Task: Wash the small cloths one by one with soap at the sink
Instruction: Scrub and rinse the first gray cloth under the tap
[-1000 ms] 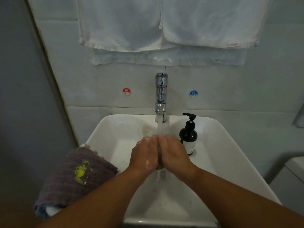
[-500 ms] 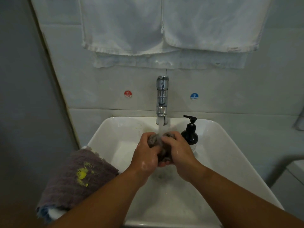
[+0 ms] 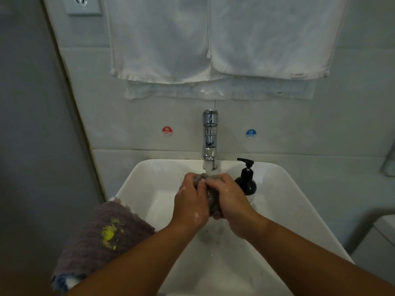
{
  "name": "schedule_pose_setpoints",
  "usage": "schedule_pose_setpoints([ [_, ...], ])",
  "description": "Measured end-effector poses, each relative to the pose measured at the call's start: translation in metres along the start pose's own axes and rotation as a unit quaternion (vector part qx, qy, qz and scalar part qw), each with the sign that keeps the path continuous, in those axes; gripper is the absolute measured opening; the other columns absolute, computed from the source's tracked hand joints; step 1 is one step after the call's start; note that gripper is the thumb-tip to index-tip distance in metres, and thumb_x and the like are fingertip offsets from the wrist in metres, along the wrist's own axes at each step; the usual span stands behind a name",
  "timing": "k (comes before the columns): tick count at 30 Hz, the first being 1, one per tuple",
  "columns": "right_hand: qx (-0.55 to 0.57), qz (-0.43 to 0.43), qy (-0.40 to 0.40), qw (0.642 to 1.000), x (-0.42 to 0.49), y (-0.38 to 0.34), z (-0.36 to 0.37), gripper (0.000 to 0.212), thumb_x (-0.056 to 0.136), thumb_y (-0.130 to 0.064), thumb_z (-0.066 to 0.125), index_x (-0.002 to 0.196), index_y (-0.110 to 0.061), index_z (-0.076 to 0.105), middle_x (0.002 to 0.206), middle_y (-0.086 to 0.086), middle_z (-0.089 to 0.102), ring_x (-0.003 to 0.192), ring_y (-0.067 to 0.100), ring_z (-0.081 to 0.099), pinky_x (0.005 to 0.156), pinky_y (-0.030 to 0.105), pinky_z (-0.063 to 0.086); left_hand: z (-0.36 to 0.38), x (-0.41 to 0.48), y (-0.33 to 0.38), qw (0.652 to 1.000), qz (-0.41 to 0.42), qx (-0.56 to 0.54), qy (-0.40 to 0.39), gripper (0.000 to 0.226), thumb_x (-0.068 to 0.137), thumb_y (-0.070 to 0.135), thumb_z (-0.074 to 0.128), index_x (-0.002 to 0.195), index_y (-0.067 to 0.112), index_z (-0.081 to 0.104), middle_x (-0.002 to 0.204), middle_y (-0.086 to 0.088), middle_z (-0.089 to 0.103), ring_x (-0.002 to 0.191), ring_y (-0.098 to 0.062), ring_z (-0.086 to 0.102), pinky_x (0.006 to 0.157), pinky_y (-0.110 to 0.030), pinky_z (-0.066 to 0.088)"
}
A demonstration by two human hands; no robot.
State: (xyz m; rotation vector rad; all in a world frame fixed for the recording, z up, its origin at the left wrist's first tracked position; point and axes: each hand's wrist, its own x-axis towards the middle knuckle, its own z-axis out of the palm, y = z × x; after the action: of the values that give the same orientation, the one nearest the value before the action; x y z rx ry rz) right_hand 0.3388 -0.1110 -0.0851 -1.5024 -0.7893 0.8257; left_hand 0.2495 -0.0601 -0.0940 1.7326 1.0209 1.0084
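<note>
Two sets of fingers (image 3: 189, 178) are curled tight round one small grey cloth (image 3: 210, 196), which is wadded into a lump between the palms. The left hand (image 3: 190, 205) clamps it from the left, with the thumb across the front. The right hand (image 3: 232, 201) clamps it from the right, knuckles uppermost. Flecks of white suds cling to the backs of both hands.

The cloth is held over the middle of the white sink (image 3: 299, 201), right under the spout of the chrome tap (image 3: 210, 139). A stream of water (image 3: 207, 168) falls onto its top edge. Just beside the right hand, at the back of the sink and right of the tap, a black soap pump bottle (image 3: 246, 183) stands upright.

Over the sink's left rim lies a purple cloth (image 3: 92, 238) with a yellow stain (image 3: 109, 234). A blue and white bit of fabric (image 3: 62, 282) peeps out below its near end.

On the tiled wall, a red HOT sticker (image 3: 167, 130) sits left of the tap and a blue COLD sticker (image 3: 250, 133) right of it. Above them two white towels (image 3: 162, 39) hang side by side, and a wall socket (image 3: 83, 5) shows at the upper left.
</note>
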Motion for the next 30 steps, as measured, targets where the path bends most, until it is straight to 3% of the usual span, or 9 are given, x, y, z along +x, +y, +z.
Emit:
schedule_pose_setpoints([
  [6, 0.005, -0.011, 0.026, 1.000, 0.004, -0.007, -0.001, 0.025, 0.104, -0.043, 0.050, 0.120, -0.026, 0.058, 0.109, 0.005, 0.068, 0.097, 0.024, 0.070, 0.061, 0.032, 0.061, -0.003, 0.008, 0.016, 0.999, -0.028, 0.029, 0.019, 0.033, 0.107, 0.042, 0.039, 0.117, 0.021, 0.062, 0.109, -0.002, 0.066, 0.103, -0.022, 0.063, 0.094, -0.039, 0.055],
  [9, -0.044, -0.022, 0.071, 0.996, 0.009, -0.002, -0.003, 0.036, 0.102, -0.053, 0.047, 0.115, -0.024, 0.064, 0.101, 0.004, 0.072, 0.089, 0.021, 0.073, 0.065, 0.038, 0.064, 0.000, 0.006, 0.015, 0.998, -0.046, -0.045, -0.010, 0.014, 0.107, 0.032, 0.048, 0.112, 0.026, 0.059, 0.105, 0.000, 0.065, 0.099, -0.020, 0.066, 0.088, -0.044, 0.061],
  [12, -0.032, 0.001, 0.075, 0.997, 0.009, 0.000, -0.004, 0.038, 0.104, -0.054, 0.040, 0.116, -0.024, 0.061, 0.100, 0.008, 0.071, 0.082, 0.022, 0.072, 0.053, 0.030, 0.059, 0.000, 0.005, 0.009, 0.992, -0.066, -0.086, -0.057, 0.020, 0.106, 0.017, 0.049, 0.116, 0.029, 0.060, 0.111, -0.003, 0.068, 0.100, -0.022, 0.069, 0.083, -0.043, 0.063],
  [15, 0.025, 0.020, 0.063, 0.997, 0.006, 0.000, -0.001, 0.018, 0.107, -0.036, 0.042, 0.112, -0.026, 0.056, 0.102, 0.008, 0.067, 0.087, 0.024, 0.069, 0.057, 0.034, 0.060, -0.004, 0.003, 0.005, 0.987, -0.081, -0.120, -0.076, 0.038, 0.101, 0.002, 0.045, 0.121, 0.030, 0.062, 0.113, -0.005, 0.068, 0.099, -0.024, 0.069, 0.065, -0.030, 0.061],
  [18, 0.040, -0.019, 0.041, 0.998, 0.006, 0.004, -0.001, 0.021, 0.103, -0.014, 0.047, 0.113, -0.029, 0.059, 0.105, 0.007, 0.067, 0.094, 0.023, 0.068, 0.066, 0.036, 0.062, -0.004, -0.002, 0.004, 0.980, -0.103, -0.146, -0.089, 0.021, 0.107, 0.023, 0.044, 0.112, 0.035, 0.061, 0.109, -0.006, 0.069, 0.098, -0.027, 0.069, 0.058, -0.025, 0.055],
  [22, 0.057, -0.036, 0.008, 0.998, 0.001, 0.009, 0.004, 0.012, 0.102, -0.023, 0.051, 0.106, -0.024, 0.062, 0.086, 0.006, 0.069, 0.071, 0.017, 0.069, 0.060, 0.032, 0.060, 0.001, -0.001, -0.008, 0.993, -0.068, -0.063, -0.066, 0.022, 0.108, 0.044, 0.037, 0.117, 0.035, 0.056, 0.110, -0.002, 0.068, 0.097, -0.023, 0.069, 0.074, -0.037, 0.063],
  [26, -0.040, -0.069, 0.026, 0.996, 0.007, 0.027, 0.013, 0.014, 0.105, -0.043, 0.045, 0.104, -0.035, 0.057, 0.102, -0.003, 0.068, 0.095, 0.014, 0.069, 0.086, 0.043, 0.062, 0.001, 0.003, -0.013, 0.996, -0.071, -0.021, -0.040, 0.023, 0.107, 0.034, 0.045, 0.115, 0.020, 0.060, 0.103, -0.004, 0.069, 0.092, -0.020, 0.069, 0.079, -0.039, 0.063],
  [28, -0.091, -0.089, 0.046, 0.991, 0.011, 0.032, 0.015, 0.019, 0.104, -0.046, 0.043, 0.101, -0.034, 0.057, 0.099, -0.006, 0.068, 0.093, 0.013, 0.068, 0.088, 0.045, 0.060, 0.001, 0.004, -0.013, 0.995, -0.050, 0.067, -0.049, 0.024, 0.106, 0.027, 0.046, 0.111, 0.012, 0.064, 0.102, -0.007, 0.069, 0.090, -0.021, 0.069, 0.075, -0.034, 0.062],
  [30, -0.118, -0.096, 0.054, 0.987, 0.013, 0.032, 0.016, 0.024, 0.104, -0.046, 0.042, 0.099, -0.029, 0.059, 0.094, -0.004, 0.068, 0.089, 0.015, 0.068, 0.084, 0.046, 0.060, 0.001, 0.004, -0.012, 0.985, -0.016, 0.163, -0.052, 0.025, 0.107, 0.021, 0.044, 0.112, 0.008, 0.064, 0.108, -0.009, 0.068, 0.098, -0.023, 0.067, 0.087, -0.038, 0.059],
])
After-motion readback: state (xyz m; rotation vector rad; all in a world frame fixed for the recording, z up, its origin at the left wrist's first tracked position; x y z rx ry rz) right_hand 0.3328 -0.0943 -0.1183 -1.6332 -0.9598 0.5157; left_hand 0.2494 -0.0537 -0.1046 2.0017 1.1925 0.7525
